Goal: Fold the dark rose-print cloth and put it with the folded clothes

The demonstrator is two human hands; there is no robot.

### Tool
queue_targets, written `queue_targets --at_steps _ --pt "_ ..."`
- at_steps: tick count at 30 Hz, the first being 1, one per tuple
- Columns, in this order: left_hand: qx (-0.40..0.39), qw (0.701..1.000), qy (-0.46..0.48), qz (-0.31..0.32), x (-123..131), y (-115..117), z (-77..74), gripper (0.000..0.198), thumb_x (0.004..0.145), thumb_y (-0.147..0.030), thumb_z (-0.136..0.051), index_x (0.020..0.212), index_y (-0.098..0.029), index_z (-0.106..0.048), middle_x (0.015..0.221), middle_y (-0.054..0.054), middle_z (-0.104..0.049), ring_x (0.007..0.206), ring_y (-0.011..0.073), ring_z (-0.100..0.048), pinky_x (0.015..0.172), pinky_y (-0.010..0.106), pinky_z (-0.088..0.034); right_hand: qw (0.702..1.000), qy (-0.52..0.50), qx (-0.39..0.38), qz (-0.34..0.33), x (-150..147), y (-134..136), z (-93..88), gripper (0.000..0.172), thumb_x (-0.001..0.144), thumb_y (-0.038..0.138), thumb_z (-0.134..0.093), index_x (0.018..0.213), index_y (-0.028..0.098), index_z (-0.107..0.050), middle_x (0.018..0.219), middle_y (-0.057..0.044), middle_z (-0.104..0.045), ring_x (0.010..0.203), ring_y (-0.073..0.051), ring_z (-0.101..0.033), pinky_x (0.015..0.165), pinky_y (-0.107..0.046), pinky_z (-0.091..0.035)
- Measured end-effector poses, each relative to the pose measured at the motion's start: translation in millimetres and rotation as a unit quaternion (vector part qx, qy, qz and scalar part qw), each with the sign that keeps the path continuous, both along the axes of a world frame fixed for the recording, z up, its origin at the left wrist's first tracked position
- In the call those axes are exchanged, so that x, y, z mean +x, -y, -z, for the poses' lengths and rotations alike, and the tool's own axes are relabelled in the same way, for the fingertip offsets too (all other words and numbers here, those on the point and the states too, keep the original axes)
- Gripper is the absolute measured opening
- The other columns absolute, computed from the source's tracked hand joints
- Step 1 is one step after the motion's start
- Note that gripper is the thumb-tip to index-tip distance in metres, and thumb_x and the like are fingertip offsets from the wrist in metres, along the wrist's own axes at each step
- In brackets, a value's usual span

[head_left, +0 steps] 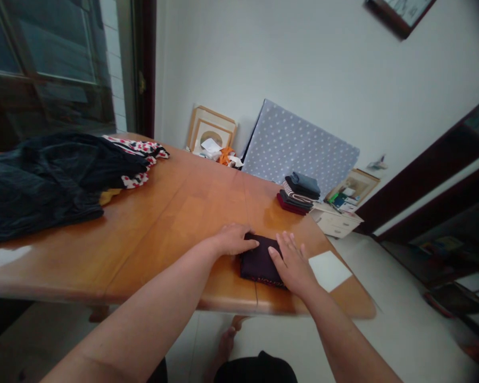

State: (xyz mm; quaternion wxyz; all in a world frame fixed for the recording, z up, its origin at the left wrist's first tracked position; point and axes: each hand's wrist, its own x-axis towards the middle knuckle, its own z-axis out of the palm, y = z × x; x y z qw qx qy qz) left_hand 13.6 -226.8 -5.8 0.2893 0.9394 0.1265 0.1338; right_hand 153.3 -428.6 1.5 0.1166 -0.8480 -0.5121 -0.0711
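A dark folded cloth (262, 261) lies flat near the front edge of the wooden table (191, 207), with some reddish marks along its near side. My left hand (235, 239) touches its left far corner, thumb reaching over the top and the other fingers partly hidden at the edge. Spread fingers of my right hand (293, 260) rest on the right side of the cloth. A white sheet (329, 271) lies just to the right of that hand.
Loose dark clothes (51, 181) and a red-and-white patterned cloth (133, 181) cover the table's left end. A stack of folded clothes (298, 194) stands at the far right edge. Beyond are a dotted grey board (295, 143) and a white drawer unit (335, 222).
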Motion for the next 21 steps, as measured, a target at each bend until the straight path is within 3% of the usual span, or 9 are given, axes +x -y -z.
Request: queue_targets --at_steps 4,9,13,16,21 --pt "0.011 1.000 0.005 0.007 0.2 0.3 0.4 0.052 0.087 -0.061 -0.053 0.125 -0.026 -0.063 0.122 0.008 -0.068 0.113 0.0268 -0.062 0.096 0.037 -0.046 0.995 0.038 0.050 -0.081 -17.8 4.9 -11.2 0.057 0.102 0.047 -0.034 0.149 0.016 -0.041 0.156 -0.012 -0.037 0.148 -0.026 -0.026 0.121 -0.053 -0.019" --pt "0.012 1.000 -0.004 0.004 -0.7 0.3 -0.4 0.054 0.086 -0.062 -0.053 0.126 -0.028 -0.061 0.123 0.006 -0.068 0.114 0.0271 -0.061 0.097 0.037 -0.045 0.990 0.041 0.046 -0.127 -41.0 9.4 6.4 0.052 0.102 0.036 -0.034 0.149 0.015 -0.041 0.156 -0.012 -0.038 0.148 -0.024 -0.027 0.121 -0.051 -0.025" --pt "0.015 1.000 -0.009 0.000 -1.3 0.9 -1.5 0.055 0.086 -0.062 -0.053 0.128 -0.028 -0.060 0.124 0.006 -0.067 0.116 0.0272 -0.060 0.098 0.037 -0.045 0.990 0.016 0.051 -0.134 -39.4 8.5 12.3 0.052 0.102 0.035 -0.035 0.150 0.016 -0.041 0.156 -0.012 -0.038 0.148 -0.025 -0.028 0.121 -0.052 -0.023" --pt "0.012 1.000 -0.018 -0.005 -1.1 1.3 -0.8 0.056 0.086 -0.063 -0.052 0.128 -0.028 -0.060 0.126 0.007 -0.067 0.117 0.0281 -0.060 0.098 0.038 -0.045 0.987 -0.041 0.066 -0.139 -29.8 9.1 -2.2 0.050 0.100 0.038 -0.039 0.146 0.019 -0.046 0.154 -0.011 -0.042 0.144 -0.025 -0.035 0.118 -0.050 -0.030" --pt "0.009 1.000 0.023 -0.017 -1.3 3.6 0.8 0.059 0.084 -0.055 -0.060 0.135 -0.025 -0.054 0.134 0.009 -0.061 0.122 0.0302 -0.056 0.101 0.042 -0.042 0.985 -0.071 0.136 -0.076 -20.2 20.7 -33.2 0.040 0.094 0.034 -0.045 0.127 0.022 -0.063 0.132 -0.009 -0.063 0.124 -0.024 -0.057 0.108 -0.041 -0.044"
